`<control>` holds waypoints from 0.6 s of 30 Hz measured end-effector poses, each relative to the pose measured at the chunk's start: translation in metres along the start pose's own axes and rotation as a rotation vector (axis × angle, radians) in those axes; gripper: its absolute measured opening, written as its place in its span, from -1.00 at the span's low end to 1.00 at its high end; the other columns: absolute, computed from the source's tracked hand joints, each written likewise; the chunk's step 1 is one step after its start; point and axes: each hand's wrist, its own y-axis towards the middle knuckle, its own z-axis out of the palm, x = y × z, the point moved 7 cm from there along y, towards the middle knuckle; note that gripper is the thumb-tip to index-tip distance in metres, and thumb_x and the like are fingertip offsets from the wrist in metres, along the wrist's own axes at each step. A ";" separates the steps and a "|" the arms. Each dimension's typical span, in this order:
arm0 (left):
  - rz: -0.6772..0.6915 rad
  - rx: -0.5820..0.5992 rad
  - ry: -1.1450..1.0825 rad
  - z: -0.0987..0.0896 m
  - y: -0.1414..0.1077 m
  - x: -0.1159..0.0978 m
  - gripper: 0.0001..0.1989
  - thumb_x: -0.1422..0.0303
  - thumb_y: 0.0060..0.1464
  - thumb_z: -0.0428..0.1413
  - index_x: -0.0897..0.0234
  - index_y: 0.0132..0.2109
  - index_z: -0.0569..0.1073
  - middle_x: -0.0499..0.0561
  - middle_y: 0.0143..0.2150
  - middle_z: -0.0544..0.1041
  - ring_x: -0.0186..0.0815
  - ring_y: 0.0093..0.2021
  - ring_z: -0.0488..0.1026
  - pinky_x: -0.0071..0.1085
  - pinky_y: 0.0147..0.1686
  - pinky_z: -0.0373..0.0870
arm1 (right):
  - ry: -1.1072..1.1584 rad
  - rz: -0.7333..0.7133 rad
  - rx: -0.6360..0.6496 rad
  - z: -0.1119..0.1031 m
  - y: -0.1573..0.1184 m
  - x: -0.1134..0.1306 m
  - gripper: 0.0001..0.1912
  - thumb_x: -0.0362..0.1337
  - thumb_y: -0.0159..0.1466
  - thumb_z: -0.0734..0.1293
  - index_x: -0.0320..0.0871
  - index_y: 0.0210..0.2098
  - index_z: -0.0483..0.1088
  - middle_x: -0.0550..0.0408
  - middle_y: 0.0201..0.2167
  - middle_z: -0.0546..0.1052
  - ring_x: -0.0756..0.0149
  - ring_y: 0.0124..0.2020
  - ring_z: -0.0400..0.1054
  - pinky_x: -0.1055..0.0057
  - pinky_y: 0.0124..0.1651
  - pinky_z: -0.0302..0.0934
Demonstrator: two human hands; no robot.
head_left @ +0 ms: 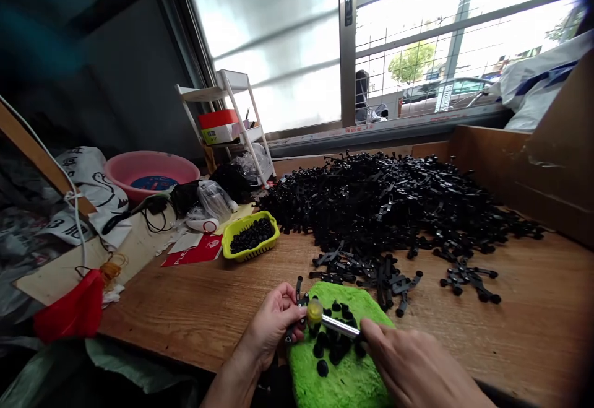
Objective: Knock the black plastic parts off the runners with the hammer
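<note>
My left hand (278, 318) pinches a slim black hinged part (302, 301) at the left edge of a green foam-like block (348, 380). Closed around the dark handle of a small mallet (341, 326), my right hand (408, 352) is at the block's right side. The mallet's yellowish translucent head is right beside my left fingertips; whether it touches the black part I cannot tell. Several round black caps (322, 368) lie on the green block around the mallet's shaft.
A big heap of black parts (380, 204) covers the back of the wooden table (195, 315), with smaller groups in front. A yellow-green basket (227, 250) holds small black pieces. Farther left are a red card (199, 251), a white shelf rack (227, 86) and a pink basin (151, 159).
</note>
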 end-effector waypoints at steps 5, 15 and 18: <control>0.027 0.002 0.017 0.000 0.001 0.002 -0.68 0.33 -0.18 0.19 0.24 -0.40 0.15 -0.20 -0.63 0.32 -0.51 -0.73 0.23 -0.65 -0.75 0.06 | -0.020 0.015 -0.008 0.000 -0.002 -0.001 -0.86 -0.33 0.32 -0.04 -0.10 -0.31 0.08 0.17 -0.56 0.28 0.28 -0.62 0.22 0.38 -0.58 -0.06; 0.038 -0.007 0.044 0.001 -0.002 0.001 -0.69 0.34 -0.17 0.20 0.26 -0.41 0.16 -0.19 -0.65 0.33 -0.50 -0.73 0.25 -0.64 -0.73 0.06 | -0.030 0.047 -0.050 0.006 -0.001 -0.006 -0.84 -0.31 0.32 -0.02 -0.08 -0.34 0.11 0.19 -0.57 0.31 0.24 -0.62 0.24 0.37 -0.59 -0.09; 0.064 -0.033 -0.010 -0.004 -0.010 0.001 -0.69 0.32 -0.15 0.23 0.30 -0.42 0.20 -0.13 -0.60 0.38 -0.51 -0.62 0.31 -0.64 -0.62 0.14 | 0.030 0.087 -0.123 -0.001 -0.014 -0.019 -0.77 -0.24 0.37 -0.07 -0.09 -0.30 0.13 0.18 -0.55 0.33 0.28 -0.57 0.28 0.40 -0.54 0.06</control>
